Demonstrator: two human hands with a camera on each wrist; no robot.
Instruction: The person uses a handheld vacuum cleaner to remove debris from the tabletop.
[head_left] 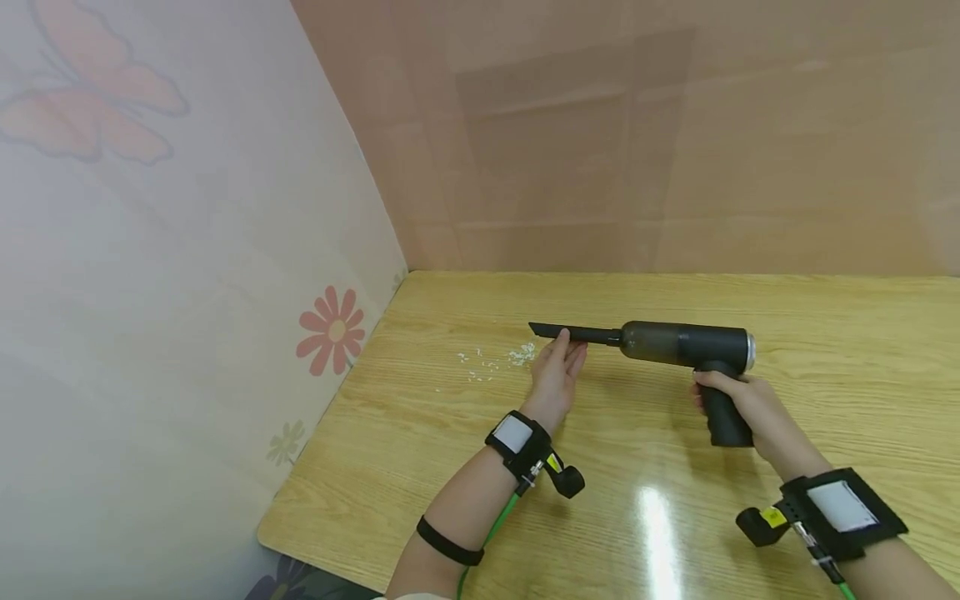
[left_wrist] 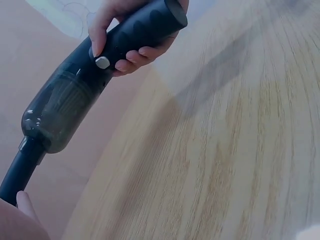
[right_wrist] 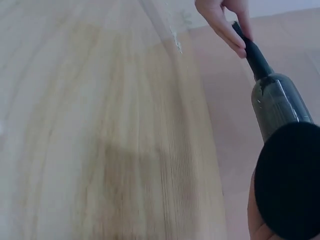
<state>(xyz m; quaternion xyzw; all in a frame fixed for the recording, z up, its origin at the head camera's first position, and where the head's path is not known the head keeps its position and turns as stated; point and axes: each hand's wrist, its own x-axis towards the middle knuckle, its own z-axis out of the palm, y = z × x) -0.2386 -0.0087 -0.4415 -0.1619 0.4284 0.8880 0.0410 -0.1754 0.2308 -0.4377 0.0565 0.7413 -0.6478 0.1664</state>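
I'm holding the handheld vacuum [head_left: 686,344] level above the middle of the worktop [head_left: 825,333], off the surface. My right hand [head_left: 738,400] is curling round the pistol grip, thumb sitting by the small grey button. My left hand [head_left: 558,367] is pinching the crevice nozzle [head_left: 573,333] near its tip, fingers fairly straight with the thumb closing over the tube.

Risks as I'm judging them:
- Nozzle is only a push-fit by the look of it; my pull on it could be working it loose from the dust cup [left_wrist: 57,112].
- Thumb so close to the button: an accidental press could be starting or stopping the motor.
- Nozzle mouth pointing at the white crumbs [head_left: 495,361] near the worktop's left edge; coming in too fast or too low could be scattering them off that edge.

Materials: matte black plastic body, smoky translucent cup with a pleated filter showing, silver ring at the rear. Worktop is glossy light wood-grain laminate, slippery-looking. Crumbs are small, light, loose.
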